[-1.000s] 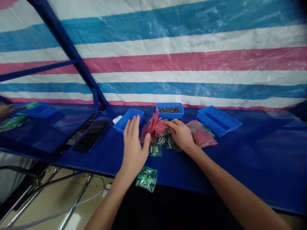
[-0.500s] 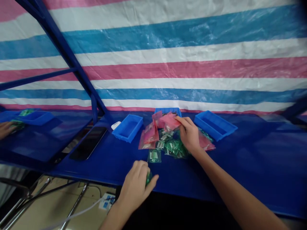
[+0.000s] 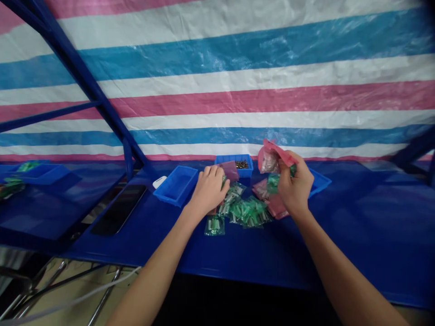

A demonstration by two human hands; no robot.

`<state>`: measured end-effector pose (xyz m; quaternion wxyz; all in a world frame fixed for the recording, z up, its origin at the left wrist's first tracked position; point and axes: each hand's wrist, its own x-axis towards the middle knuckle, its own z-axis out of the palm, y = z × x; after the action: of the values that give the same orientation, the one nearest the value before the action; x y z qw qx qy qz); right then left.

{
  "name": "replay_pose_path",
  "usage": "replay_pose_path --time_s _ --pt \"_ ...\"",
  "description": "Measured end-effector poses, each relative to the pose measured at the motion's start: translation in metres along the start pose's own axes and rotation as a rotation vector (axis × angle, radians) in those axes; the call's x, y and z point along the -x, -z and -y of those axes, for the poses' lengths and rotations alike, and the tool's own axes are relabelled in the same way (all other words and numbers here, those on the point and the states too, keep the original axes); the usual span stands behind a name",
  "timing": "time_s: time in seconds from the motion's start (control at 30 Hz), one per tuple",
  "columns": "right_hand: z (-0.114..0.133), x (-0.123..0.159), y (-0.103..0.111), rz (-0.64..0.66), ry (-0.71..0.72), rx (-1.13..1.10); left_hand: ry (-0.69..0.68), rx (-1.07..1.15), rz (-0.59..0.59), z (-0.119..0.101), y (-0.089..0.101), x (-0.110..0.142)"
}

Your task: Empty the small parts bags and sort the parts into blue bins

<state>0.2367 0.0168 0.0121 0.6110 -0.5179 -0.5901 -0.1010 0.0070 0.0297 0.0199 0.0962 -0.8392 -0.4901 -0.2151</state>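
My right hand [image 3: 295, 185] grips a pink plastic bag [image 3: 277, 151], lifted above the right side of the pile; a bit of green shows by its fingers. My left hand [image 3: 210, 190] is curled low over the pile's left side, a small green bag [image 3: 224, 181] partly visible between thumb and fingers. Beside its fingertips lies another pink bag [image 3: 230, 170]. Small clear bags of green and silvery parts [image 3: 249, 210] are heaped between the hands. One such bag [image 3: 215, 225] lies at the near left. Pink bags [image 3: 277, 206] lie under my right hand.
A blue bin [image 3: 176, 185] stands left of the pile. At the back, another bin [image 3: 234, 159] holds small metal parts. A third bin [image 3: 319, 182] is partly hidden behind my right hand. A phone [image 3: 120, 210] and a white object [image 3: 159, 182] lie left; a blue frame post [image 3: 102, 108] rises there.
My right hand has lifted the pink bag up and to the right. My left hand has moved forward from the table's near edge onto the pile. The back bin's metal parts show more.
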Motion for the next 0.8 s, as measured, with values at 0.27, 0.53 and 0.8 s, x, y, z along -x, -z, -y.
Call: replay_pose_path --time_s 0.27,0.53,0.8 --pt "-0.009 -0.013 0.02 -0.062 0.139 0.102 0.243 0.168 -0.041 0.007 -0.031 -0.021" --pt "0.004 0.012 0.007 0.561 0.436 0.332 0.294 0.467 -0.263 0.02 -0.041 -0.016" --pt "0.024 0.023 -0.009 1.013 0.425 0.283 0.134 0.43 -0.247 0.001 -0.016 0.004"
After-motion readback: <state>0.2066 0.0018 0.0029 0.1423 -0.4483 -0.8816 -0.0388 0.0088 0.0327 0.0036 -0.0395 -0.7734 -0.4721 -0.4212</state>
